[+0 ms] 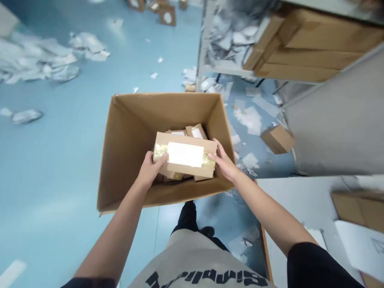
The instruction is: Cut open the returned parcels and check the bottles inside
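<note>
Between my two hands is a small cardboard box (162, 138) with a white label and shiny yellowish tape, its long side running left to right. My left hand (151, 167) grips its left end, thumb on top. At the right end, my right hand (224, 162) is closed around the edge, thumb also on the top face. The held box is over the inside of a large open carton (129, 132). Several smaller taped boxes (199, 131) lie in the carton's right part, partly hidden beneath the held one.
A shelf (222, 66) at upper right bears cardboard cartons (312, 60) and crumpled paper. A small box (277, 139) and paper scraps lie on the blue floor (60, 160) to the right. White crumpled sheeting (45, 60) lies at upper left. A white table (288, 192) stands at lower right.
</note>
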{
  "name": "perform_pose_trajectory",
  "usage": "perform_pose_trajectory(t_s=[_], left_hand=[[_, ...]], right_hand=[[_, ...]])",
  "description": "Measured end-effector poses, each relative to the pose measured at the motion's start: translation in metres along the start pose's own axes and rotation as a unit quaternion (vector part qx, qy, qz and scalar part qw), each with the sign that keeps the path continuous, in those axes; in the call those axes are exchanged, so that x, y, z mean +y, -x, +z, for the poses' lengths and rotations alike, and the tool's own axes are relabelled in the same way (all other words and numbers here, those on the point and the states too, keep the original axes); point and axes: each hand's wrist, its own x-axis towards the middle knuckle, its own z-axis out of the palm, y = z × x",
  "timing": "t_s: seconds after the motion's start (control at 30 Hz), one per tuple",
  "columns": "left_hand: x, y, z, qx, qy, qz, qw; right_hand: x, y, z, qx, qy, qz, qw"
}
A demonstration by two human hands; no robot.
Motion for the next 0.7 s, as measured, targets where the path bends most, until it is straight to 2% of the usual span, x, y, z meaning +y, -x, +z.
perform_pose_trajectory(t_s=[0.07,0.1,0.17,0.23,0.3,0.37,0.43,0.47,0.53,0.6,0.67,0.7], left_hand=[[0.039,0.039,0.030,-0.057,-0.029,0.067,0.996],[0.056,0.057,0.052,-0.083,-0.034,0.107,0.990],[0.082,0.091,0.109,-0.146,-0.029,0.190,0.971],[0.097,0.125,0.183,-0.237,-0.006,0.248,0.940],[0.102,0.159,0.264,-0.326,-0.005,0.267,0.907],[0.097,0.194,0.342,-0.419,-0.018,0.224,0.880],[0.082,0.227,0.407,-0.468,-0.035,0.207,0.858],[0.073,0.241,0.432,-0.487,-0.046,0.191,0.851],[0.053,0.263,0.467,-0.526,-0.058,0.143,0.836],[0.036,0.277,0.480,-0.571,-0.057,0.106,0.812],[0.027,0.277,0.471,-0.618,-0.044,0.091,0.779],[0.026,0.269,0.458,-0.636,-0.030,0.094,0.765]], right_hand=[[-0.018,0.066,-0.036,0.061,-0.016,-0.054,0.997],[-0.023,0.101,-0.055,0.103,-0.031,-0.070,0.992],[-0.022,0.174,-0.091,0.205,-0.076,-0.084,0.972],[-0.009,0.248,-0.123,0.316,-0.130,-0.077,0.937],[0.014,0.315,-0.146,0.429,-0.175,-0.055,0.884],[0.043,0.365,-0.158,0.521,-0.219,-0.036,0.824],[0.073,0.391,-0.163,0.585,-0.274,-0.017,0.763],[0.086,0.396,-0.164,0.606,-0.299,-0.013,0.737],[0.109,0.393,-0.166,0.634,-0.331,-0.018,0.699],[0.125,0.384,-0.168,0.644,-0.346,-0.039,0.681],[0.136,0.375,-0.167,0.636,-0.354,-0.056,0.683],[0.140,0.372,-0.164,0.629,-0.357,-0.053,0.689]])
